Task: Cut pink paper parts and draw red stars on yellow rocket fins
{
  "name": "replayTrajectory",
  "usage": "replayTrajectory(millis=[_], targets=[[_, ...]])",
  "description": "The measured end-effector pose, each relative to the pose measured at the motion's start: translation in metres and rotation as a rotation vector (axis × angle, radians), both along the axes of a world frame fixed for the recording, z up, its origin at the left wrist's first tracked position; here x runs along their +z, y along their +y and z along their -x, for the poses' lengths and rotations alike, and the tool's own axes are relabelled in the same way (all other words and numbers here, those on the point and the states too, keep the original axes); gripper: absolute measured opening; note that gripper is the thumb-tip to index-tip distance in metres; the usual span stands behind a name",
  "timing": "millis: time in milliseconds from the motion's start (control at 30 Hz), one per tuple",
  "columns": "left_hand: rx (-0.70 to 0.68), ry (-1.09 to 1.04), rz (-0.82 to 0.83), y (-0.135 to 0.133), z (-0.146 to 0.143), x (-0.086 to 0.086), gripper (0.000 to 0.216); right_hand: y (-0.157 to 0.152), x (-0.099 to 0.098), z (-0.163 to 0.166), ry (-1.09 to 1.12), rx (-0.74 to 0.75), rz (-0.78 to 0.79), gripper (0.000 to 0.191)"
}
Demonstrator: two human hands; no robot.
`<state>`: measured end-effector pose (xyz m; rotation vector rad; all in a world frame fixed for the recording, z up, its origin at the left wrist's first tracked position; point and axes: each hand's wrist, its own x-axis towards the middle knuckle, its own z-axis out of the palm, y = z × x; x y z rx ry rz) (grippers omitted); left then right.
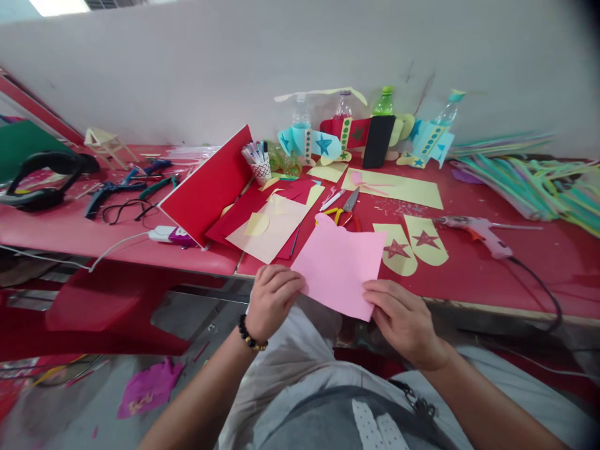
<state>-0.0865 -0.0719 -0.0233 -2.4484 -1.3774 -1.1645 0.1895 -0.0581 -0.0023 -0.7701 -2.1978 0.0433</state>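
Observation:
My left hand [274,300] and my right hand [403,322] pinch the near corners of a sheet of pink paper [340,272] above the table's front edge. My left wrist wears a black and gold beaded bracelet [250,333]. Just beyond the sheet lie yellow-handled scissors [343,212], partly hidden by it. Two yellow card cutouts with glittery red stars [410,247] sit to the right of the scissors. A hot glue gun [478,234] lies farther right. A cream paper sheet [267,228] lies beyond my left hand.
The red table [539,275] holds a propped red card [206,184], a pen cup [259,161], plastic-bottle paper crafts [360,128], and bundled paper strips [529,187] at right. Pliers [126,190] lie at left. A white wall rises behind.

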Motion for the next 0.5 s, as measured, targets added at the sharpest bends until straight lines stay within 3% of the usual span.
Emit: replayTrajectory(millis=[200,333,500], targets=[[-0.069,-0.079,-0.044,-0.013,0.028,-0.002,0.022,0.006,-0.007,-0.009,0.086,0.057,0.126,0.026],[-0.09,-0.115,-0.055,-0.028,0.029,0.003,0.024,0.022,-0.007,-0.001,0.019,0.106,0.186,0.029],[-0.145,-0.148,0.002,-0.028,0.022,0.001,0.028,0.04,-0.002,-0.006,-0.038,0.055,0.163,0.037]])
